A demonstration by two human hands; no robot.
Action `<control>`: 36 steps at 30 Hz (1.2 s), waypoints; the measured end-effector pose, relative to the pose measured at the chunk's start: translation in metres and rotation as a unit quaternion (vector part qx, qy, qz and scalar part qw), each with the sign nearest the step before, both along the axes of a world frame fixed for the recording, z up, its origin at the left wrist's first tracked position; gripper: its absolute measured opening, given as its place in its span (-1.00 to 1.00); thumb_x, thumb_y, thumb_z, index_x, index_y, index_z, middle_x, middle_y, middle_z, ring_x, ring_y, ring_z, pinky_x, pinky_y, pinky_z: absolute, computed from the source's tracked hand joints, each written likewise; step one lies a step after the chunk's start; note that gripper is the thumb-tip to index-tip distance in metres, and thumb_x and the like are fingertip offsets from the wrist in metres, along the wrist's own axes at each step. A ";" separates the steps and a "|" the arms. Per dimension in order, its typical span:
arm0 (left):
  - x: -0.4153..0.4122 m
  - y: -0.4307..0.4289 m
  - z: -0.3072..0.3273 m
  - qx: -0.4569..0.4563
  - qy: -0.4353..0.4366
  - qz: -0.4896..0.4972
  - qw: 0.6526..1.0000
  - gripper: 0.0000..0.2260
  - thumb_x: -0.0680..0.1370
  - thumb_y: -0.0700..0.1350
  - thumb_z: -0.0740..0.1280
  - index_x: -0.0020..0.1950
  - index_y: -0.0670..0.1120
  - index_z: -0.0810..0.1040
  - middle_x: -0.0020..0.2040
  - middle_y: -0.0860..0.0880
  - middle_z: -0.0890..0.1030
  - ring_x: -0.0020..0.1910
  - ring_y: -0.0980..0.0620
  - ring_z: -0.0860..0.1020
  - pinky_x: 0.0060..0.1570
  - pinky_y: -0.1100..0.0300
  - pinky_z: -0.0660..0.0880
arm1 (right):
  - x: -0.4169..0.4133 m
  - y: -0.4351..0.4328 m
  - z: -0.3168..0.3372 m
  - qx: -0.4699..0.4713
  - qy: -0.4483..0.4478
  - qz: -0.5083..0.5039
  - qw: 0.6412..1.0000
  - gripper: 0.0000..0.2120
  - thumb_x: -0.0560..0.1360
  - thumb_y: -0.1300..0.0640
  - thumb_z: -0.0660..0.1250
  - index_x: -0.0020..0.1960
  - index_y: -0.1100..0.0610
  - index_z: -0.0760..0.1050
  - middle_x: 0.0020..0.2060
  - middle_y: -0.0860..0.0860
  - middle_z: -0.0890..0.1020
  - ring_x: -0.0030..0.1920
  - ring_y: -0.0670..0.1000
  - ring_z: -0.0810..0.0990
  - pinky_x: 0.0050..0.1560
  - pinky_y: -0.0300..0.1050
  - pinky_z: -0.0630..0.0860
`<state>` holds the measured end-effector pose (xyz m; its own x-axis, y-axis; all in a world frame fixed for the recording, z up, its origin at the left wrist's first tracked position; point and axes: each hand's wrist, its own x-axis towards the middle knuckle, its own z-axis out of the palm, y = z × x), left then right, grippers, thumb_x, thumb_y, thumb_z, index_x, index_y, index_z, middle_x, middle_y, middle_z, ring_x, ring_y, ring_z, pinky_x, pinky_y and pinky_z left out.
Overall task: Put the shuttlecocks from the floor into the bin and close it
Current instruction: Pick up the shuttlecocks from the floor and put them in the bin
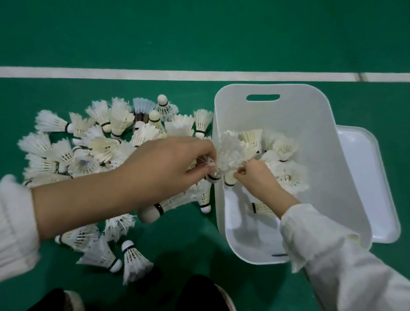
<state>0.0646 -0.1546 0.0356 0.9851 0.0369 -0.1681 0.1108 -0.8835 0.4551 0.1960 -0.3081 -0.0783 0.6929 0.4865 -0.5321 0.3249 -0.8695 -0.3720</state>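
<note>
A loose heap of white feather shuttlecocks (96, 146), with frayed, fanned skirts, black bands and rounded cork tips, is spread over the smooth green court floor (208, 33). A tall white plastic bin (327, 150), thin-walled, matt and round-cornered, with an oblong handle slot cut near its far rim, is stood at three o'clock of the heap, its left wall just beside the nearest shuttlecocks. A shallow white plastic lid (368, 183) with a raised rim is laid flat on the floor at three o'clock of the bin and is partly hidden by its wall, so the bin is left uncovered. A painted white line (131, 74) is drawn across the floor at twelve o'clock, with bare green floor beyond it.

Inside the bin, a layer of pale feathered shuttlecocks (285, 152) is gathered toward the far half, and bare smooth bottom is shown at the six o'clock end.

Over the bin's left rim, a small bunch of shuttlecocks (228, 152) is held between both hands. It is pinched at the feathers from nine o'clock by the curled fingers of the left hand (166, 167), and gripped from three o'clock by the curled fingertips of the right hand (256, 176), which is placed within the bin's opening. Both forearms are covered by soft white sleeves (349, 277).
</note>
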 end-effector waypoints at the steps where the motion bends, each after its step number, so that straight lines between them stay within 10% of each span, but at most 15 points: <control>1: 0.001 -0.001 0.000 -0.001 0.000 0.000 1.000 -0.82 0.54 0.14 0.17 0.07 0.13 0.45 0.01 0.19 0.55 -0.03 0.11 0.51 -0.09 0.08 0.50 | -0.001 0.000 0.002 -0.007 -0.001 0.008 1.000 -0.74 0.52 0.25 0.23 -0.35 0.16 0.45 -0.36 0.07 0.54 -0.33 0.03 0.44 -0.31 -0.23 0.34; 6: 0.003 -0.002 0.001 -0.007 -0.001 0.005 1.000 -0.84 0.55 0.12 0.17 0.06 0.12 0.45 0.00 0.20 0.55 -0.02 0.13 0.50 -0.09 0.10 0.49 | -0.005 -0.016 0.044 0.034 -0.061 0.008 0.998 -0.55 0.48 0.14 0.32 0.35 0.08 0.32 0.25 0.09 0.41 0.03 0.08 0.55 0.04 -0.11 0.42; 10: 0.003 -0.003 0.003 -0.007 -0.005 0.006 1.000 -0.83 0.55 0.12 0.17 0.06 0.11 0.45 0.00 0.19 0.55 -0.04 0.12 0.50 -0.10 0.09 0.48 | -0.029 -0.029 0.111 0.258 -0.065 -0.009 0.964 -0.48 0.44 0.09 0.38 0.33 -0.14 0.28 -0.13 -0.13 0.55 -0.19 -0.11 0.54 -0.14 -0.21 0.47; 15: 0.003 -0.007 0.005 0.007 -0.022 -0.017 1.000 -0.83 0.56 0.12 0.17 0.06 0.09 0.44 -0.01 0.17 0.55 -0.08 0.09 0.50 -0.15 0.11 0.47 | -0.050 -0.022 0.115 0.176 -0.076 0.080 0.978 -0.61 0.43 -0.03 0.36 0.24 -0.12 0.42 -0.04 -0.10 0.55 -0.17 -0.08 0.50 -0.03 -0.05 0.49; 22: 0.004 -0.007 0.019 -0.064 -0.043 0.003 0.997 -0.62 0.52 0.20 -0.02 0.31 0.15 0.11 -0.18 0.13 0.52 -0.39 0.27 0.45 -0.39 0.36 0.39 | -0.011 -0.059 0.131 0.231 -0.137 -0.089 0.959 -0.87 0.41 0.08 0.40 -0.25 0.06 0.48 -0.36 -0.06 0.52 -0.38 -0.13 0.45 -0.32 -0.28 0.33; 28: 0.006 0.005 0.001 -0.060 -0.023 0.007 0.998 -0.77 0.54 0.06 0.22 0.10 -0.03 0.38 -0.02 0.09 0.46 -0.06 0.13 0.47 -0.13 0.46 0.34 | 0.001 -0.084 0.072 0.014 -0.052 -0.045 0.997 -0.88 0.45 0.04 0.38 -0.13 0.10 0.59 -0.31 0.00 0.60 -0.33 -0.02 0.51 -0.27 -0.16 0.36; 36: 0.000 0.010 -0.015 -0.037 -0.092 -0.043 0.994 -0.96 0.46 -0.24 0.38 -0.11 -0.15 0.57 -0.09 -0.02 0.52 -0.14 0.08 0.46 -0.13 0.45 0.32 | 0.015 -0.046 0.005 -0.078 -0.080 -0.011 0.994 -0.81 0.45 0.14 0.34 -0.20 0.29 0.57 -0.29 0.15 0.59 -0.25 0.12 0.52 -0.28 -0.16 0.34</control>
<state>0.0651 -0.1446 0.0211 0.9984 -0.0536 0.0158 -0.0539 -0.8490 0.5256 0.2110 -0.3538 -0.0738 0.7840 0.3910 -0.4821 0.3498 -0.9199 -0.1772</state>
